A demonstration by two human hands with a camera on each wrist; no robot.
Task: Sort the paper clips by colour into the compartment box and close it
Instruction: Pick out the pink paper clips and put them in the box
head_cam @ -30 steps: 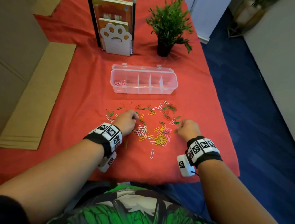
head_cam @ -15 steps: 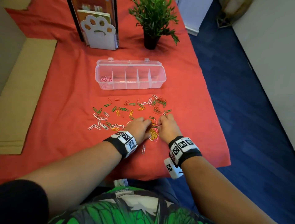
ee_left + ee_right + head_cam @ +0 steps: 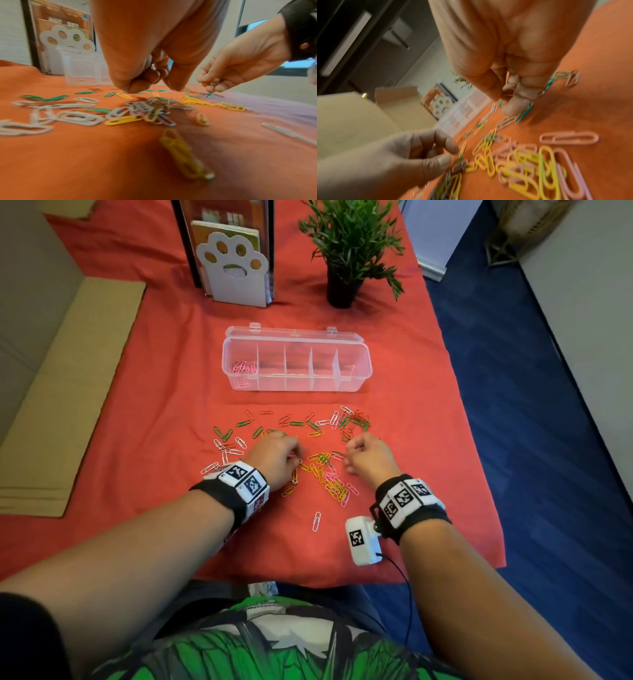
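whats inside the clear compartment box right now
The compartment box has pink paper clips in its leftmost compartment. The other compartments look empty, though glare on the clear walls could hide a stray clip.

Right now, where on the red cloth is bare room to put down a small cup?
Bare cloth lies left of the compartment box, toward the cardboard, and along the near edge around the lone white clip. It is crowded between the box and both hands, where the paper clips lie scattered.
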